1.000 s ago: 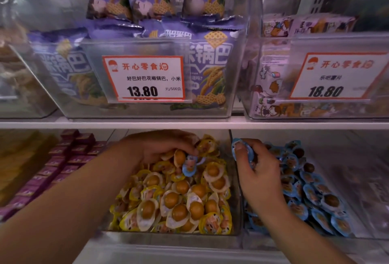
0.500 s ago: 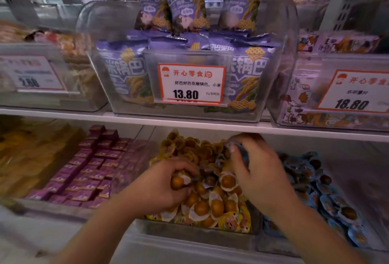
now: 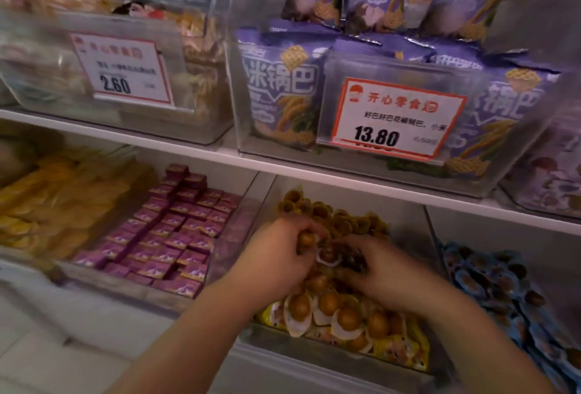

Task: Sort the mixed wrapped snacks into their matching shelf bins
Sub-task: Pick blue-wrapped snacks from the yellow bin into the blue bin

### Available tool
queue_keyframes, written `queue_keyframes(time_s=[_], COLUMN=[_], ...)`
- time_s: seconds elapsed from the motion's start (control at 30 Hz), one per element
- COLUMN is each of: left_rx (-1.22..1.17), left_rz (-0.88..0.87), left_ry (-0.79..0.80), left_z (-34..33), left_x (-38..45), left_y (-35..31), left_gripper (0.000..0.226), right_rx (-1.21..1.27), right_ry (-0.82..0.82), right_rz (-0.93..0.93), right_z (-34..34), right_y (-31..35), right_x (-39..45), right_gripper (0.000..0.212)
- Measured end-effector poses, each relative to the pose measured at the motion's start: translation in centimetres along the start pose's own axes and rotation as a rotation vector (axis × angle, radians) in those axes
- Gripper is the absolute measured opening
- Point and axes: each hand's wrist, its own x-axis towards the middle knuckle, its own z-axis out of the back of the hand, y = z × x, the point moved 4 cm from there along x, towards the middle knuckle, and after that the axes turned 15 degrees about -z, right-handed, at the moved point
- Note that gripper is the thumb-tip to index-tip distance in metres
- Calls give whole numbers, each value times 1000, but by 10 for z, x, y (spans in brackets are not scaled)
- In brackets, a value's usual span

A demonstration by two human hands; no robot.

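A clear bin [image 3: 330,351] on the lower shelf is heaped with yellow-wrapped snacks [image 3: 339,315], each showing a brown ball. Both my hands are inside it, over the middle of the heap. My left hand [image 3: 276,258] is curled around a few yellow-wrapped pieces. My right hand [image 3: 383,271] has its fingers closed over dark and blue-edged wrappers, blurred by motion. The bin to the right holds blue-wrapped snacks [image 3: 503,290] of the same shape.
To the left sit a bin of small purple boxes [image 3: 169,233] and a bin of yellow packets [image 3: 47,202]. Above the shelf board [image 3: 283,167] stand bins of purple bags [image 3: 283,88] with price tags 13.80 [image 3: 393,120] and 2.60 [image 3: 122,69].
The view has swung left and closer. My right hand moved from the blue bin's edge into the yellow bin and now meets my left hand over the heap.
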Motion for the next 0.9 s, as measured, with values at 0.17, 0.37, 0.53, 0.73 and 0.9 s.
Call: queue_keyframes(time_s=[0.17,0.37,0.53,0.73,0.9], left_rx=[251,572,577,223,-166], left_rz=[-56,-169,-207,-177,-232], left_ry=[46,305,351,-28,-66], left_z=[-6,-21,-30,-8,-17], left_x=[3,10,22,39,32], left_y=[0,3,4,-23,-69], left_gripper=[26,56,50,37,27], right_rx=[132,643,1229,1549,1603], right_ry=[-129,-269,-114,27,212], right_rz=[-70,-130,-269,-366,-248], right_z=[10,28,24,20,30], right_y=[-6,-11,-14,-19,-17], right_x=[-3,-14,-28,-44,-61], right_gripper=[34,28,15,26,49])
